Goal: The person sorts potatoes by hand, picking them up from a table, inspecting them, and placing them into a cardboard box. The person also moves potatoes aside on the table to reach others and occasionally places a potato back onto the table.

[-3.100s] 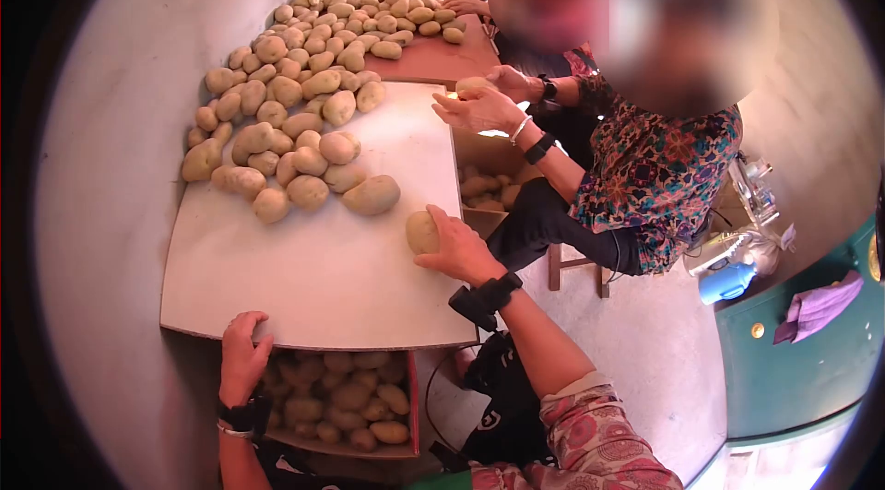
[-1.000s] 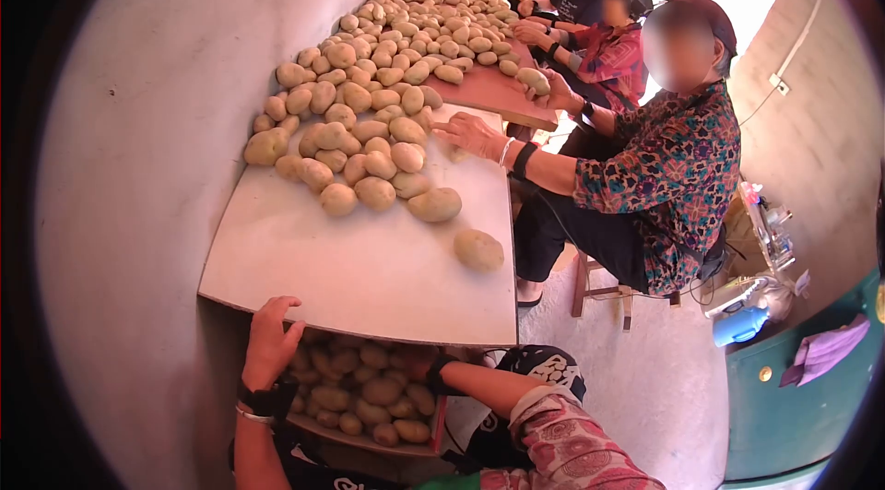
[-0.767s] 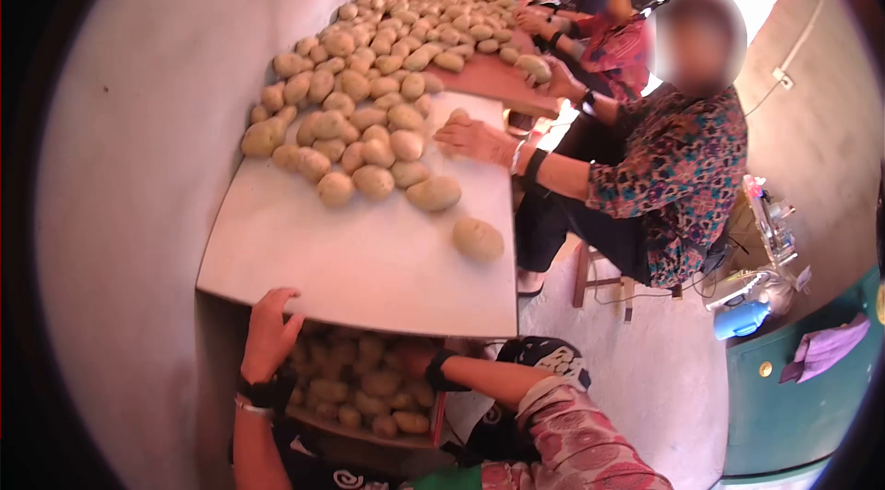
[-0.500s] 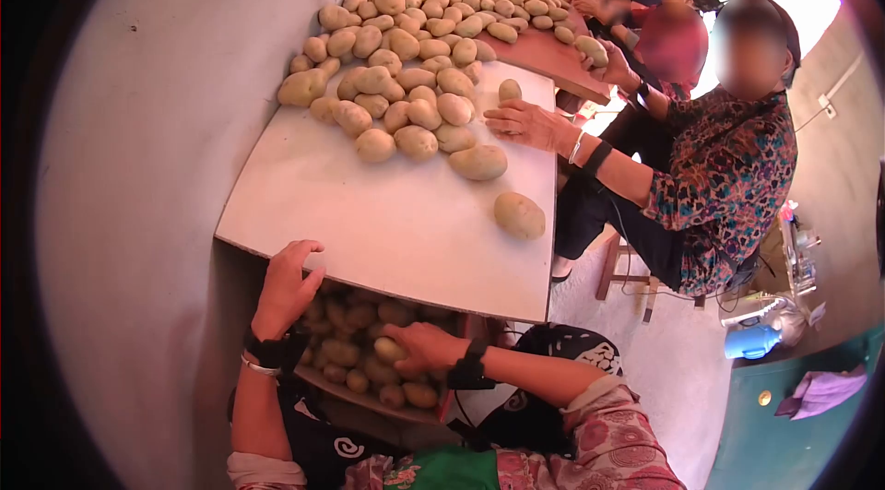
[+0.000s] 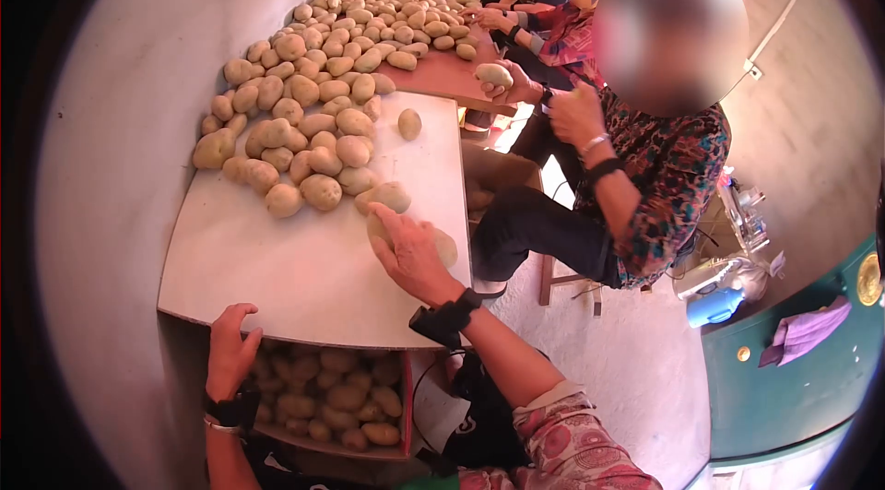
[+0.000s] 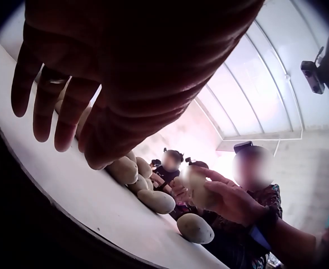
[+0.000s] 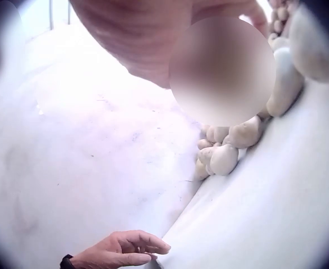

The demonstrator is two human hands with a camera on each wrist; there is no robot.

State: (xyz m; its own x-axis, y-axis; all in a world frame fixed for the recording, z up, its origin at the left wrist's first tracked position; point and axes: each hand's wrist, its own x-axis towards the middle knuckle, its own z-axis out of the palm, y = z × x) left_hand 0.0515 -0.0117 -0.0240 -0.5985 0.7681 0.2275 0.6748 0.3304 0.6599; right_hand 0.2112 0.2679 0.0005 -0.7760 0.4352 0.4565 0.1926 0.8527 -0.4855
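Note:
My right hand (image 5: pixel 417 258) is over the white board (image 5: pixel 267 259), gripping a potato (image 5: pixel 376 230) partly covered by the fingers. The left wrist view shows this held potato (image 6: pixel 201 188) more fully, raised off the board. Another potato (image 5: pixel 446 250) lies on the board, half hidden behind the right hand. My left hand (image 5: pixel 230 354) is at the board's front edge, its fingers loosely bent and holding nothing. Below that edge, a box (image 5: pixel 406 398) of potatoes stands partly under the board.
A big heap of potatoes (image 5: pixel 323 84) runs along the wall to the back. One potato (image 5: pixel 409 124) lies apart on the board. At the right sits a person in a patterned shirt (image 5: pixel 678 177), a potato in one hand. Other people sit further back beside a reddish tabletop (image 5: pixel 433 75).
My right hand left a large potato on the board, reached into the box, and has come up over the board with another potato. The neighbour's hand has drawn back from the board.

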